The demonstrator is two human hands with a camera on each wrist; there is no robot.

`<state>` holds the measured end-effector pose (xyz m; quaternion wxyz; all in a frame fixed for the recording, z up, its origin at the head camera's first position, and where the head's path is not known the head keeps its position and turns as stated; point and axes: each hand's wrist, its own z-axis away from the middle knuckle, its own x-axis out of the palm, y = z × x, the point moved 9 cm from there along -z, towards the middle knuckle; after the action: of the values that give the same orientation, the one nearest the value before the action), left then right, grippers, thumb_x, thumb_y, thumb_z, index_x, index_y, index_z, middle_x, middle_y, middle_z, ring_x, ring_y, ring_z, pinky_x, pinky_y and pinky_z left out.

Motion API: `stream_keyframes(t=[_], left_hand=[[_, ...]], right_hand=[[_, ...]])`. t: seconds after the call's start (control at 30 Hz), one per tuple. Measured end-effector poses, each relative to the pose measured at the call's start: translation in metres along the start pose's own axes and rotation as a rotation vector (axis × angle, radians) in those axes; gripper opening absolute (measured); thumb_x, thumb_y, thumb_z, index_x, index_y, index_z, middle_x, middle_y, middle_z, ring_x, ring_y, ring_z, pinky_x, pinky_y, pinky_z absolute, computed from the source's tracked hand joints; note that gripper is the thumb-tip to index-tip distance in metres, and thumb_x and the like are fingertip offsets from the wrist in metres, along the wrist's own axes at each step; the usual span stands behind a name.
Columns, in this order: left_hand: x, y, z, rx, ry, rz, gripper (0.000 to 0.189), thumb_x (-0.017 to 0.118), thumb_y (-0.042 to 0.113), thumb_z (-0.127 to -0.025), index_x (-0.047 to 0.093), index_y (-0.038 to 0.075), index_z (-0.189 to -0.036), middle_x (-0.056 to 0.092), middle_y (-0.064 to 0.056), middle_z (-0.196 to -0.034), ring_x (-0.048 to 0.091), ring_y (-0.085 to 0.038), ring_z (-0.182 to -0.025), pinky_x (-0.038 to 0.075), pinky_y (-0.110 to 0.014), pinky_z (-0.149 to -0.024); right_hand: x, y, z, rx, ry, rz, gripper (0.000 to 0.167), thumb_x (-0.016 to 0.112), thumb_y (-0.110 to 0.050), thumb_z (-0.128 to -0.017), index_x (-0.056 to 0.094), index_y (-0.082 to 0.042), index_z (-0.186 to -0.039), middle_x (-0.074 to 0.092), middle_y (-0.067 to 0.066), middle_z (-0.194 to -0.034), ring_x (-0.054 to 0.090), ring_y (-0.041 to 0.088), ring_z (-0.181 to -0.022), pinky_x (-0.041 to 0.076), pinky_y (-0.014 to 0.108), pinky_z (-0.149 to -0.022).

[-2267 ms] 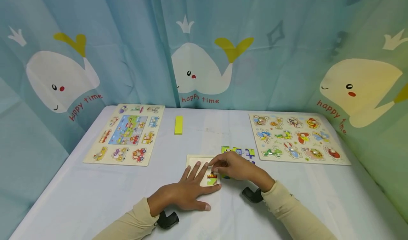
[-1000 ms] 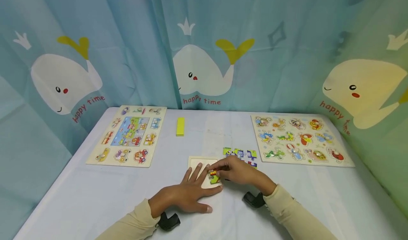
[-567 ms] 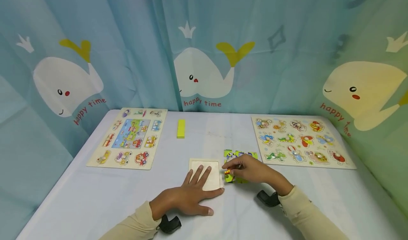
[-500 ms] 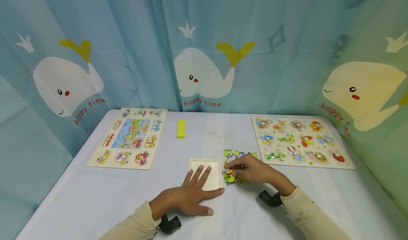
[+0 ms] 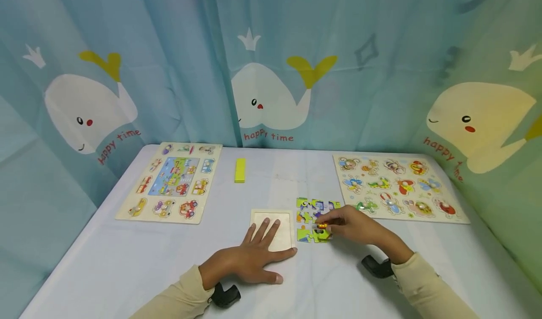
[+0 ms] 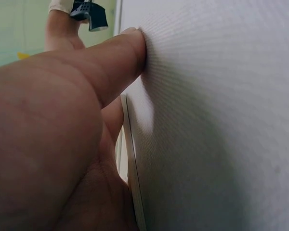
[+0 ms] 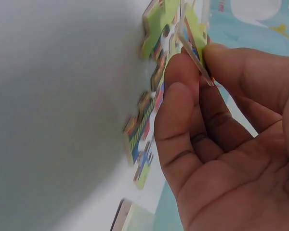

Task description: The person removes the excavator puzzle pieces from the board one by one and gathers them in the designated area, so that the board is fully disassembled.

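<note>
My left hand (image 5: pixel 250 260) lies flat with spread fingers across the near left part of a shallow wooden puzzle tray (image 5: pixel 284 232). In the left wrist view its thumb (image 6: pixel 118 57) presses on the white tablecloth. Just right of the tray, my right hand (image 5: pixel 360 226) pinches a green jigsaw piece with a red and yellow strip (image 5: pixel 322 226) between thumb and fingertips. That piece is tilted in the right wrist view, thin edge showing. Beneath and around it lie several loose jigsaw pieces (image 5: pixel 303 217), some hidden by the right hand.
A wooden vehicle puzzle board (image 5: pixel 127 211) lies at the back left. At the back right sits an insect puzzle board (image 5: pixel 400 206). A yellow block (image 5: pixel 240 170) stands behind the tray. A whale-print curtain (image 5: pixel 182 74) encloses the table's far side.
My right hand has lifted the jigsaw piece out of the tray and carried it right, over the loose pieces. My left hand stays on the tray.
</note>
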<state>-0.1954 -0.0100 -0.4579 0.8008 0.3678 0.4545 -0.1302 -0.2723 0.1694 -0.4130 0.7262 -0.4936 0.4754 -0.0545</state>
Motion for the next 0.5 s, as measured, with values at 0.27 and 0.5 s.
stream_keyframes(t=[0.27,0.5], left_hand=[[0.000,0.001,-0.002,-0.002,0.011,-0.023,0.064,0.053,0.057,-0.093,0.029,0.045,-0.151,-0.014,-0.012,-0.161,-0.022,-0.032,-0.143,-0.008,-0.058,-0.111],[-0.001,0.003,-0.002,0.004,0.014,-0.025,0.064,0.053,0.057,-0.093,0.028,0.044,-0.151,-0.013,-0.013,-0.161,-0.022,-0.032,-0.143,-0.008,-0.058,-0.111]], right_hand=[[-0.010,0.009,0.011,0.013,0.017,-0.069,0.016,0.061,0.007,-0.091,0.068,0.005,-0.105,0.067,0.008,-0.092,0.061,0.013,-0.076,0.051,0.026,-0.066],[-0.014,0.020,0.018,0.039,0.034,-0.082,0.016,0.063,0.004,-0.090,0.070,0.004,-0.105,0.069,0.010,-0.098,0.063,0.014,-0.079,0.051,0.025,-0.067]])
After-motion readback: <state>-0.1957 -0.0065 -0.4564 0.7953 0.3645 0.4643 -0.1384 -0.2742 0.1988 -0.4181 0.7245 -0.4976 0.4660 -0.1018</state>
